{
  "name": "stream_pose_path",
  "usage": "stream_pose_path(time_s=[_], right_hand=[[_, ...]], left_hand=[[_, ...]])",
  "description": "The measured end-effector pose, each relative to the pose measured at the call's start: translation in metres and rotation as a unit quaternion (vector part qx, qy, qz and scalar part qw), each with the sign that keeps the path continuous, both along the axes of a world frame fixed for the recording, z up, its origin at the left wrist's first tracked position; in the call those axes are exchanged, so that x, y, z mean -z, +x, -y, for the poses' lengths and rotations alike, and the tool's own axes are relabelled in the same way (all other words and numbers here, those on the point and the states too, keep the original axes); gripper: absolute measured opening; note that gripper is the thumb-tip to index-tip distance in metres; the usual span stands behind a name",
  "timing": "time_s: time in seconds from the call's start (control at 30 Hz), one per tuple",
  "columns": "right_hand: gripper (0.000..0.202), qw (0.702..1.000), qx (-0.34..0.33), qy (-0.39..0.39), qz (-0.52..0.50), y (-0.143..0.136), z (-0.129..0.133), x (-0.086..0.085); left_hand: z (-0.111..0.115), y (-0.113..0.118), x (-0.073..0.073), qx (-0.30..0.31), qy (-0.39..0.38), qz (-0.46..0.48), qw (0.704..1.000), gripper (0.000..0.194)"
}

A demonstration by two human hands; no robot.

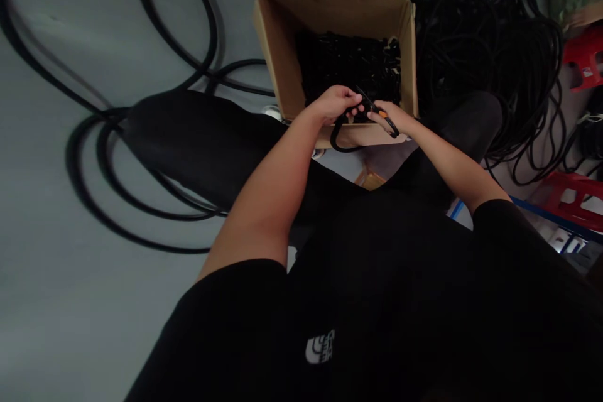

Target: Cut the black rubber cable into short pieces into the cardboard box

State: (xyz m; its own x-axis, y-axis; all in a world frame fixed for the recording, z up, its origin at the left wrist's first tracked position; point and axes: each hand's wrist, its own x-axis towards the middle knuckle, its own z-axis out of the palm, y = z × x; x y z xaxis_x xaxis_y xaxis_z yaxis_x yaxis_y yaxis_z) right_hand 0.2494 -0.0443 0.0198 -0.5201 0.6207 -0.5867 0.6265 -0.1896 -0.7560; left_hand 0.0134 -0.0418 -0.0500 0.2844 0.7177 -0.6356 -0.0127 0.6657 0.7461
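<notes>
My left hand (336,104) is closed on a black rubber tube (336,138), which bends down in a loop over the box's near edge. In my right hand (396,115) is a pair of scissors (389,123) with black and orange handles. The blades point up and left, close to my left fingertips. Both hands are above the near side of an open cardboard box (330,5). Many small black pieces (348,63) lie inside it, too dark to make out singly. Whether the blades touch the tube is unclear.
Long black tubing (210,25) lies in loops on the grey floor to the left. A large tangled heap of it (475,44) fills the right side behind the box. Red plastic stools (577,198) stand at the far right. My legs flank the box.
</notes>
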Motion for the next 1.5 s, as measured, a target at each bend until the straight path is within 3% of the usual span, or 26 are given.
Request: stream_pose_path(time_s=[0.2,0.3,0.43,0.6,0.87,1.03,1.17,1.4,1.5], right_hand=[[0.049,0.998,0.026,0.037,0.054,-0.001,-0.001,0.004],[0.052,0.998,0.058,-0.01,0.03,0.001,0.002,0.007],[0.039,0.993,0.104,-0.063,-0.001,0.002,0.003,0.015],[0.026,0.996,0.067,-0.054,-0.022,0.0,0.004,0.021],[0.025,0.999,0.034,-0.025,-0.023,-0.003,0.0,0.009],[0.028,0.997,-0.006,0.07,0.029,0.003,-0.008,0.008],[0.031,0.993,-0.008,0.098,0.066,0.006,-0.008,0.004],[0.034,0.998,0.003,-0.029,0.055,0.011,-0.002,0.006],[0.034,0.999,0.005,-0.028,0.032,0.01,0.001,0.013]], left_hand=[[-0.003,0.0,-0.011,-0.031,-0.021,-0.014,0.999,0.024],[-0.004,0.002,-0.016,-0.083,-0.033,-0.001,0.996,0.021],[-0.003,0.004,-0.015,-0.109,-0.018,0.022,0.994,0.026],[0.0,0.005,-0.007,-0.099,0.04,0.021,0.994,0.045],[0.001,0.004,-0.006,-0.06,0.062,0.018,0.996,0.068],[0.001,0.002,-0.007,-0.06,0.039,0.022,0.997,0.065],[0.003,0.005,-0.002,-0.033,0.046,0.0,0.998,0.051],[0.002,0.003,0.0,0.003,0.074,0.004,0.997,0.04],[0.001,0.0,-0.001,0.029,0.067,0.01,0.997,0.04]])
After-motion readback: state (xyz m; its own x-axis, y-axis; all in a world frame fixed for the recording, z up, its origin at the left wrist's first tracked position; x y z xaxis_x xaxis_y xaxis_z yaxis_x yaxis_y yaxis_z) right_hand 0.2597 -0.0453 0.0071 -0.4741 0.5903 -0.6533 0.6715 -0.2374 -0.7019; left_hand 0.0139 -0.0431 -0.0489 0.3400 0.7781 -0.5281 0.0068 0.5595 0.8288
